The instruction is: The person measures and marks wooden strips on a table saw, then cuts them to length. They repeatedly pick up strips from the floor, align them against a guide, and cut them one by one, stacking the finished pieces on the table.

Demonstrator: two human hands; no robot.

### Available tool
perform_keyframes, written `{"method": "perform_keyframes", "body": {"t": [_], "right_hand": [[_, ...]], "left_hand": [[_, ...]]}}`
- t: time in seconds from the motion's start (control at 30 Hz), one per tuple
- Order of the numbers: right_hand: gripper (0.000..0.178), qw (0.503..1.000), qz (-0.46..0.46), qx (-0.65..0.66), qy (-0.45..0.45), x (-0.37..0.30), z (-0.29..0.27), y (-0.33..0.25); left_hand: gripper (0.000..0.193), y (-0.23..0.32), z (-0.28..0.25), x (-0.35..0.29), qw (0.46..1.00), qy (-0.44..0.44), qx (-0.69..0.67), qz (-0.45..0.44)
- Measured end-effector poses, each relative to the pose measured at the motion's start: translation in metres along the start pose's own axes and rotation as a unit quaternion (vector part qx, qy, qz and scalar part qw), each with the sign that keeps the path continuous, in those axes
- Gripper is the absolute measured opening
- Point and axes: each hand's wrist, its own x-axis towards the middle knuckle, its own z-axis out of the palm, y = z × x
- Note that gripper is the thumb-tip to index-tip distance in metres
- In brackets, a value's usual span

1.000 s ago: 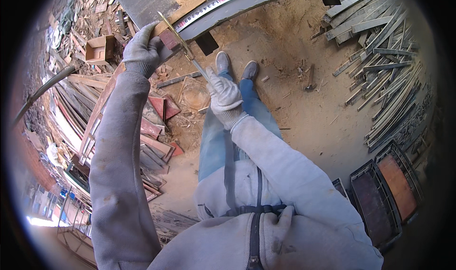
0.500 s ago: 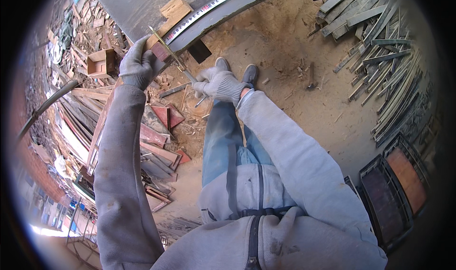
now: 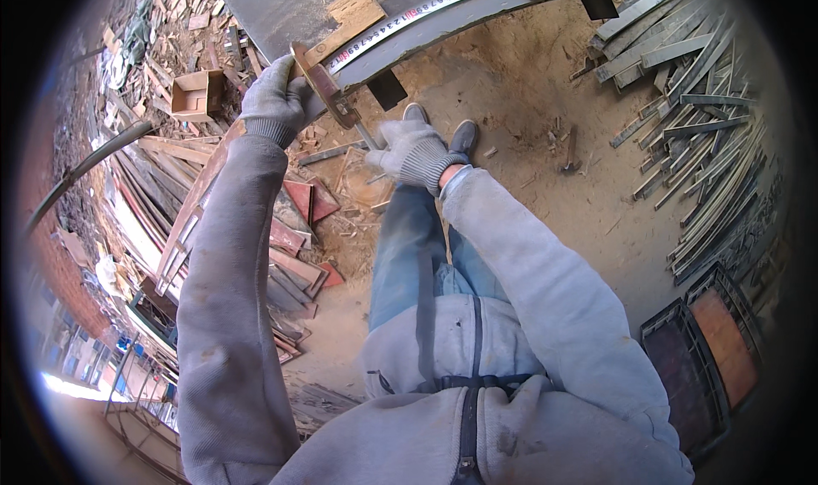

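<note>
My left hand (image 3: 274, 100), in a grey knit glove, is closed at the left corner of the dark worktable (image 3: 273, 8), next to the end of a wooden strip (image 3: 345, 40). Across that corner lies a clamp-like tool with a reddish-brown bar (image 3: 320, 80). A metal rod (image 3: 366, 135) runs from its near end towards me. Round the rod's near end, my gloved right hand (image 3: 411, 154) is closed, its fingers slightly blurred. A white measuring tape (image 3: 426, 8) with black and red marks follows the table's front edge, and a small wood block (image 3: 356, 8) sits beside the strip.
Scrap wood and offcuts (image 3: 294, 255) are heaped on the left, around an open cardboard box (image 3: 196, 95). Long boards (image 3: 707, 161) are stacked at the right. Black-framed panels (image 3: 724, 331) stand lower right. A hammer (image 3: 571, 148) lies on the dusty ground.
The view has shifted, so the table and both hands appear farther right. The tool's bar, seen narrow and brass-coloured before, now shows a broader reddish-brown side. My right hand stays at the rod.
</note>
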Motion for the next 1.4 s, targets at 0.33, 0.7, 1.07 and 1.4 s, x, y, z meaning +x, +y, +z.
{"method": "perform_keyframes", "body": {"t": [0.33, 0.7, 1.07, 1.4], "right_hand": [[0.038, 0.951, 0.074, 0.299, -0.036, 0.025, 0.005, -0.011], [0.04, 0.958, 0.099, 0.268, -0.02, 0.021, -0.003, -0.034], [0.034, 0.975, 0.135, 0.093, 0.148, 0.025, 0.003, -0.024], [0.028, 0.891, 0.186, 0.387, 0.149, 0.015, 0.01, -0.024]], "left_hand": [[0.04, 0.003, -0.004, 0.0, 1.0, -0.004, -0.027, 0.003], [0.049, -0.005, -0.017, 0.009, 0.996, -0.077, -0.035, 0.043], [0.048, -0.008, -0.008, 0.014, 0.992, -0.108, -0.066, -0.018], [0.051, -0.006, -0.01, 0.023, 0.987, -0.158, -0.019, 0.0]]}}
